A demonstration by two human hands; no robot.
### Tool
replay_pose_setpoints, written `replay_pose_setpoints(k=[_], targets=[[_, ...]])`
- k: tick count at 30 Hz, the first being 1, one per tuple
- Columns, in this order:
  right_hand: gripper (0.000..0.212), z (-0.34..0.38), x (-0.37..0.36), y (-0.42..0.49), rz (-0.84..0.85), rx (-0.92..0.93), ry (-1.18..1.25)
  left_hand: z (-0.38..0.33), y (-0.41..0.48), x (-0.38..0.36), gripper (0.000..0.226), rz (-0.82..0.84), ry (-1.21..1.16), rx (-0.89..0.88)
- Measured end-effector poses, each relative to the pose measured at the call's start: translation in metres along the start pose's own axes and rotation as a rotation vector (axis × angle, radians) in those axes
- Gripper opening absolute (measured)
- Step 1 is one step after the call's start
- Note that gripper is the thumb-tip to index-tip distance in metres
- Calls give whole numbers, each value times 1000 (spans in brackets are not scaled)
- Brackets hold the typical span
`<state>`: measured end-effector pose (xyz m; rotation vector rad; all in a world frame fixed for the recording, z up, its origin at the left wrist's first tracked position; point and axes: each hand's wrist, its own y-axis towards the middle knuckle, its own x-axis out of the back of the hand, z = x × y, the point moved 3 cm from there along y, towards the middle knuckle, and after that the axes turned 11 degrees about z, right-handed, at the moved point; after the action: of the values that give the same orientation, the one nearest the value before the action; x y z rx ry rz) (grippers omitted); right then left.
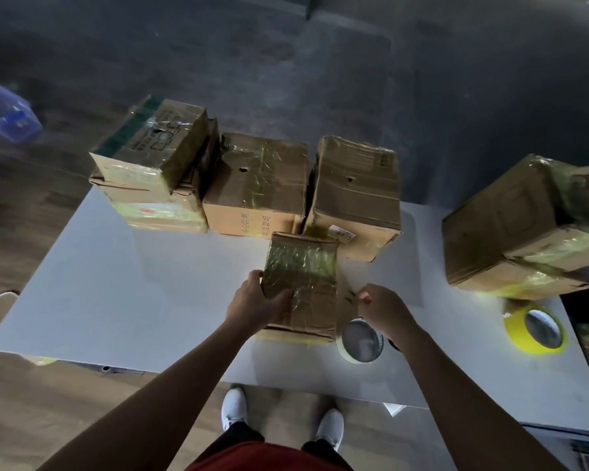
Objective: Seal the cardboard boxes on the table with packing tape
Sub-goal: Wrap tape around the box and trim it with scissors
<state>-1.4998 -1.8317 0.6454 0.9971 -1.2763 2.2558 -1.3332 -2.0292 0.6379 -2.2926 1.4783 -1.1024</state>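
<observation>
Box (301,283) lies long axis near-to-far; my left hand (252,300) grips its left side, right hand (385,309) pinches tape (353,294) just right.

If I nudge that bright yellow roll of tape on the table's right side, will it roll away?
Probably not: the bright yellow tape roll lies flat on the white table, so a push should slide it. Stood on edge, its round shape would likely roll. It sits near the table's edge, so it might drop off.
</observation>
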Motion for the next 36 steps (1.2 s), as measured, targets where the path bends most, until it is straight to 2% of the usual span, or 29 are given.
replay_pose_setpoints(k=[4, 9, 17, 21, 22, 24, 26, 28, 29, 32, 36], targets=[[35, -29, -26, -2, 57, -112, -240, -4, 5, -5, 61, -14, 3, 45], [29, -39, -30, -3, 15, -183, -256, -13, 9, -9, 58, 8, 39, 64], [11, -42, 20, -9, -177, -41, -54, -20, 18, -10, 60, 56, -65, 95], [11, -43, 48, -12, -254, -24, 204, -28, 17, -11, 67, 97, -72, 97], [12, -42, 55, -14, -292, 5, 278, -31, 15, -10, 69, 67, -14, 79], [14, -37, 69, -20, -376, 101, 398, -43, 7, -9, 66, -98, 210, -40], [18, -26, 80, -27, -443, 230, 443, -62, -6, -10, 47, -266, 268, -250], [24, -11, 85, -33, -451, 358, 451, -79, -13, -12, 26, -240, 97, -333], [26, -3, 86, -34, -442, 412, 433, -85, -13, -14, 22, -165, -18, -304], [33, 20, 85, -39, -434, 550, 293, -94, -16, -17, 26, 73, -406, -153], [33, 42, 77, -43, -388, 680, 130, -96, -22, -12, 30, 230, -645, -117]])
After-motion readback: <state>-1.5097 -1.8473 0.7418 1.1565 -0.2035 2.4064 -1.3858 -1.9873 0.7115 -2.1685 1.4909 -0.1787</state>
